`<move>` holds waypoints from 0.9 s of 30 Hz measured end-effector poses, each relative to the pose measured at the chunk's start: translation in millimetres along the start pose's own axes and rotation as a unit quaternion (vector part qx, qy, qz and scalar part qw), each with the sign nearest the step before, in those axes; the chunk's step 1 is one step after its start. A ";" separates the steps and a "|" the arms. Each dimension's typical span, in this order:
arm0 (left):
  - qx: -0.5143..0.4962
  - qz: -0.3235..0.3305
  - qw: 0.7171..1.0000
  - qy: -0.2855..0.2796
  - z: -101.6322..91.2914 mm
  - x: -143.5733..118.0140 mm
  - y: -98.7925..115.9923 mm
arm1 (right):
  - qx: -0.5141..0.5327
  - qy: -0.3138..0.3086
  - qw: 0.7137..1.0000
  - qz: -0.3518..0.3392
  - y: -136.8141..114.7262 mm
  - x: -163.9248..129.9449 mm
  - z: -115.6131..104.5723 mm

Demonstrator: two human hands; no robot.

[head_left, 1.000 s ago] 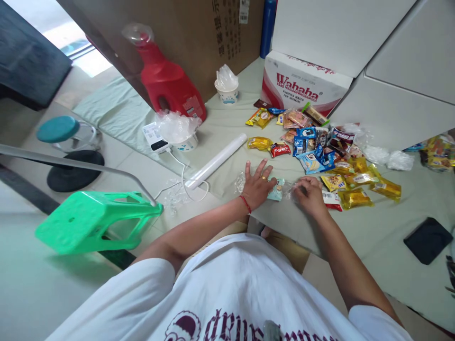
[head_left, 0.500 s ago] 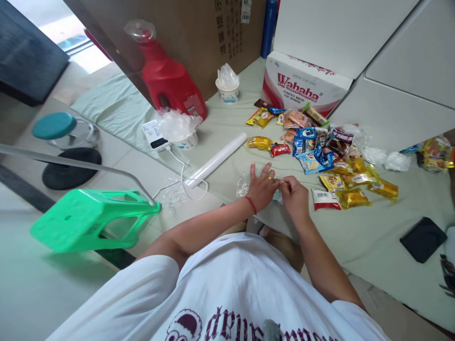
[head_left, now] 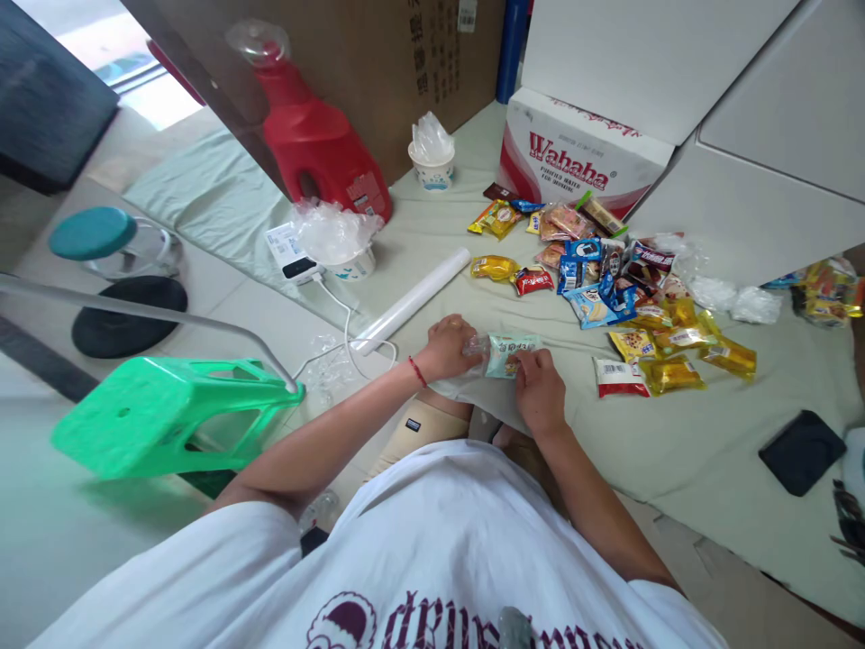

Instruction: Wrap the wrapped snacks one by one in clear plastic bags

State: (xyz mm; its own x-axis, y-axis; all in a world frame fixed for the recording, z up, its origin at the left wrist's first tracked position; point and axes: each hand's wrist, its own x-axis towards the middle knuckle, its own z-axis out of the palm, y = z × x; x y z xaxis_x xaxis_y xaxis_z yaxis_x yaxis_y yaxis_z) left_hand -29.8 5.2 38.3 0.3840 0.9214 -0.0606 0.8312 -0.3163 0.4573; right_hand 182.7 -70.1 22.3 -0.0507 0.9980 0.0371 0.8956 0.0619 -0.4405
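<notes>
A light green snack packet [head_left: 504, 354] with printed lettering lies on the cloth at the table's front edge, with clear plastic film [head_left: 478, 347] around its left side. My left hand [head_left: 450, 347], a red string at its wrist, is closed on that crinkled film, left of the packet. At the packet's lower right corner, my right hand [head_left: 541, 388] has its fingers curled and pressed together; whether they grip the packet or the film over it is hidden. Beyond both hands rests a white roll [head_left: 414, 302].
Several wrapped snacks [head_left: 598, 293] are heaped in front of a Wahaha box [head_left: 574, 158]. Two paper cups stuffed with plastic [head_left: 351, 263] and a red jug [head_left: 324, 144] stand at the back left. A power bank with a white cable [head_left: 302, 270] lies nearby. A green stool [head_left: 168, 415] is at left.
My left hand has moved left off the packet and closed on the film. My right hand has shifted slightly down. The green packet, mostly covered before, now shows.
</notes>
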 end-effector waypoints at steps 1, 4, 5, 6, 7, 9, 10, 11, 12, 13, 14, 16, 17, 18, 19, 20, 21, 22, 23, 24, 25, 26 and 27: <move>-0.018 -0.016 1.000 -0.010 -4.3 -3.3 0.9 | 0.001 0.001 1.000 -0.003 -2.0 0.3 -0.7; -0.098 -0.081 0.992 -0.021 -18.3 -10.9 11.4 | 0.010 0.007 1.000 -0.024 -6.8 2.5 -0.9; -0.139 -0.109 0.984 -0.025 -22.5 -12.5 17.3 | 0.010 0.008 0.999 -0.029 -8.2 3.6 -0.7; -0.192 -0.140 0.971 -0.033 -25.8 -13.8 23.9 | 0.007 0.009 0.999 -0.033 -9.6 4.8 -0.5; -0.256 -0.172 0.950 -0.045 -28.0 -14.6 31.2 | 0.002 0.011 0.999 -0.034 -11.2 6.2 -0.4; -0.399 -0.222 0.887 -0.074 -28.0 -15.0 46.5 | -0.010 0.007 0.999 -0.033 -14.5 9.1 -0.8; -0.461 -0.234 0.852 -0.084 -25.4 -14.8 53.8 | -0.015 0.001 0.999 -0.031 -15.9 10.5 -1.1; -0.508 -0.239 0.823 -0.085 -21.2 -14.5 60.4 | -0.016 -0.007 0.999 -0.027 -16.8 11.9 -1.5; -0.539 -0.239 0.803 -0.083 -15.6 -14.0 65.9 | -0.012 -0.015 1.000 -0.024 -16.9 13.2 -1.9; -0.555 -0.235 0.794 -0.076 -8.7 -13.5 70.1 | -0.003 -0.021 0.999 -0.023 -15.9 14.4 -2.4; -0.555 -0.231 0.797 -0.064 -1.1 -12.9 72.7 | 0.014 -0.025 0.999 -0.028 -13.7 15.5 -2.8; -0.512 -0.218 0.830 -0.035 14.7 -11.3 73.2 | 0.073 -0.021 0.996 -0.055 -6.2 16.8 -3.9; -0.475 -0.202 0.857 -0.015 21.9 -10.3 71.7 | 0.116 -0.018 0.990 -0.071 -1.6 17.1 -4.5; -0.430 -0.180 0.885 0.010 28.2 -9.0 69.4 | 0.166 -0.019 0.982 -0.085 3.0 17.0 -5.2; -0.382 -0.154 0.910 0.036 33.1 -7.5 66.9 | 0.216 -0.025 0.972 -0.095 7.0 16.9 -5.9; -0.337 -0.129 0.931 0.058 36.6 -5.9 64.8 | 0.257 -0.035 0.960 -0.100 10.2 16.6 -6.6; -0.297 -0.109 0.946 0.075 38.6 -4.2 63.3 | 0.282 -0.046 0.952 -0.105 12.3 16.5 -7.3; -0.263 -0.095 0.957 0.082 38.9 -2.7 62.7 | 0.288 -0.053 0.950 -0.113 13.1 16.5 -7.8; -0.238 -0.086 0.964 0.080 37.8 -1.6 62.7 | 0.276 -0.057 0.952 -0.123 12.8 16.8 -8.1; -0.227 -0.079 0.968 0.068 35.4 -0.9 63.1 | 0.253 -0.056 0.957 -0.134 11.5 17.3 -8.0; -0.232 -0.076 0.968 0.048 31.9 -1.0 63.4 | 0.226 -0.051 0.962 -0.141 9.5 17.9 -7.5; -0.252 -0.079 0.964 0.023 27.7 -1.8 63.3 | 0.204 -0.045 0.967 -0.144 7.2 18.5 -6.5; -0.281 -0.088 0.956 0.000 23.3 -3.3 62.3 | 0.188 -0.040 0.971 -0.142 4.8 19.1 -5.0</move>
State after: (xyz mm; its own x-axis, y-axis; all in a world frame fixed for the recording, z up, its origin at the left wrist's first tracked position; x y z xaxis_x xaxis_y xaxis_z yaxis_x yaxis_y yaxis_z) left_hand 30.1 -22.8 46.3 0.2584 0.9492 -0.1798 0.5352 0.0143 0.8446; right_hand 188.3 -50.8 25.4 -0.3195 0.9368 0.1426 0.6166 0.3198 -0.7194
